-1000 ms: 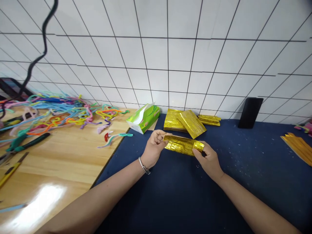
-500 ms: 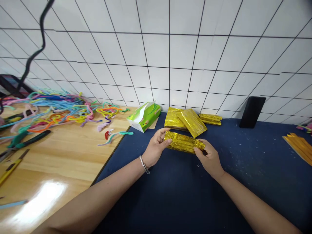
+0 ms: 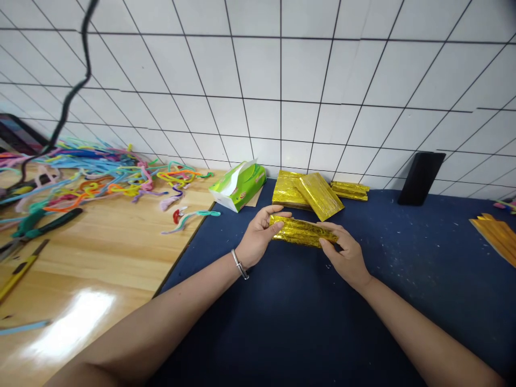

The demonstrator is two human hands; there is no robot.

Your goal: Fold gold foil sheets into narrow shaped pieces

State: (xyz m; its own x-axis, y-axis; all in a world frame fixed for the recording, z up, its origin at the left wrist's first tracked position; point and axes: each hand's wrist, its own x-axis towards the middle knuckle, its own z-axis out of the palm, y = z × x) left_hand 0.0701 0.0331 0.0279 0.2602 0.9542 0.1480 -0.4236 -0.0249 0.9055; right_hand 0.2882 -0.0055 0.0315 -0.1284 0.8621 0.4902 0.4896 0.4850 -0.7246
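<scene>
Between my two hands is a strip of shiny gold foil paper [image 3: 302,232], creased lengthwise and held level above the dark blue mat. My left hand [image 3: 260,236] pinches its left end, thumb on the near face and fingers behind. My right hand [image 3: 344,252] grips the right end in the same way, its fingers partly hidden behind the foil. Just beyond lie a stack of flat gold foil sheets [image 3: 287,191], one gold sheet [image 3: 321,196] leaning askew on it, and some narrow folded gold strips [image 3: 350,190].
A green tissue pack [image 3: 245,188] stands left of the stack. Tangled pipe cleaners [image 3: 100,172], green-handled pliers [image 3: 44,226] and a yellow cutter [image 3: 20,277] lie on the wooden table [image 3: 133,252]. A black phone-like slab [image 3: 421,179] leans against the tiled wall; orange-gold strips [image 3: 495,236] lie far right.
The foil strip has tipped and looks narrower between my hands. Both hands keep their hold. The whole view has shifted slightly.
</scene>
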